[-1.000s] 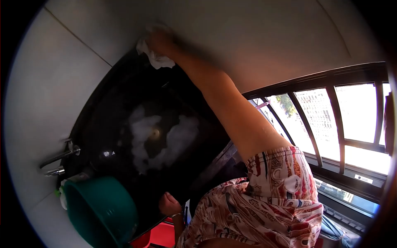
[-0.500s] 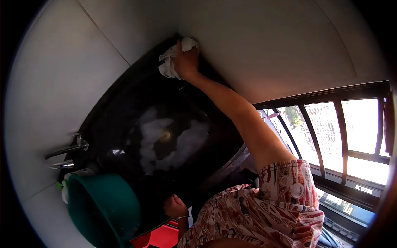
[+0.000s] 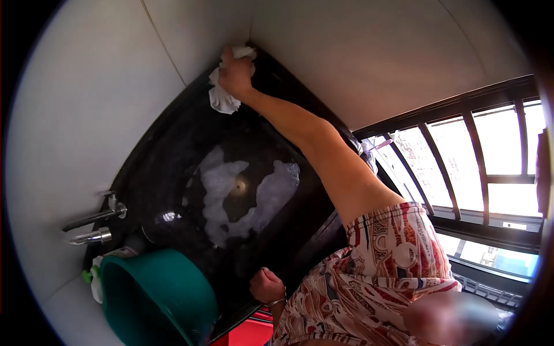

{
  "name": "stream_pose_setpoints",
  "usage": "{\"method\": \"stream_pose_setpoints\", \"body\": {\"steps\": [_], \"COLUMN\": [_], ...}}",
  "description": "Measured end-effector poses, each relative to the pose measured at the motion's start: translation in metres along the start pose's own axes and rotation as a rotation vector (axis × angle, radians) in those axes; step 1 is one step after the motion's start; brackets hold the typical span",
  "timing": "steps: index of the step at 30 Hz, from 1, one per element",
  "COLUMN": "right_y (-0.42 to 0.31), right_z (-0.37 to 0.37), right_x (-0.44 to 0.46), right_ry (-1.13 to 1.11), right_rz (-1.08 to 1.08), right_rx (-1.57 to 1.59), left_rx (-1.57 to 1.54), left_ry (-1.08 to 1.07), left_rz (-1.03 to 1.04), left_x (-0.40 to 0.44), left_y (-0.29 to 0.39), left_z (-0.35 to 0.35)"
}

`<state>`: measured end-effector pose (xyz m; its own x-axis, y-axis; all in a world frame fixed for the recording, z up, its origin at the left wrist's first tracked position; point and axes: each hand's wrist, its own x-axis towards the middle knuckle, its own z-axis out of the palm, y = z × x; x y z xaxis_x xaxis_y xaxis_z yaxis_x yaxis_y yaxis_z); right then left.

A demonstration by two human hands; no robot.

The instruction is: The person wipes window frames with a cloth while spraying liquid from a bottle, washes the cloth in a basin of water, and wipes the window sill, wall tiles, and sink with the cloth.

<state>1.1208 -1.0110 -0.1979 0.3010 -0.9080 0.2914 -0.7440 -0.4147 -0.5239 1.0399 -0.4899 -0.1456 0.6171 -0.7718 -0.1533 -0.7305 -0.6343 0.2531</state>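
Observation:
A crumpled white cloth (image 3: pixel 225 101) is under my right hand (image 3: pixel 235 75), whose fingers press it onto the dark rim at the far corner of a black sink (image 3: pixel 173 144). Whitish suds (image 3: pixel 216 179) lie in the basin around a round drain (image 3: pixel 238 185). My left hand (image 3: pixel 266 285) is curled closed at the sink's near edge; what it holds, if anything, is hidden.
Metal taps (image 3: pixel 95 222) stick out at the left. A green basin (image 3: pixel 167 288) stands at the lower left beside a white bottle (image 3: pixel 96 279) with a green nozzle. Something red (image 3: pixel 251 333) lies below. Tiled walls meet behind the corner; a barred window (image 3: pixel 450 167) is at the right.
My right hand has slid with the cloth along the rim near the corner, most recently to the left. My left hand stays curled near the front edge. The camera view has shifted.

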Motion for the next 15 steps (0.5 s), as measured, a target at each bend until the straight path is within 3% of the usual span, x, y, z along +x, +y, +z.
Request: {"method": "stream_pose_setpoints", "body": {"steps": [2,4,6,8,15], "right_y": [-0.005,-0.003,0.008,0.021,0.005], "right_z": [-0.001,-0.014,-0.025,-0.029,-0.015], "right_x": [-0.009,0.001,0.015,0.043,0.04], "right_ry": [-0.029,-0.071,-0.023,0.252,0.103], "right_rz": [-0.041,-0.099,-0.061,0.109,0.371], "right_rx": [-0.042,0.356,0.394,0.455,0.549], "left_rx": [0.076,0.078,0.089,0.075,0.028], "left_ry": [-0.028,-0.022,-0.03,-0.03,-0.036], "left_rz": [-0.017,-0.007,0.011,0.018,0.012], "left_x": [0.0,-0.001,-0.002,-0.001,0.001], "left_y": [-0.002,-0.004,-0.009,-0.008,-0.001], "left_z": [-0.002,0.003,0.002,0.006,0.007]}}
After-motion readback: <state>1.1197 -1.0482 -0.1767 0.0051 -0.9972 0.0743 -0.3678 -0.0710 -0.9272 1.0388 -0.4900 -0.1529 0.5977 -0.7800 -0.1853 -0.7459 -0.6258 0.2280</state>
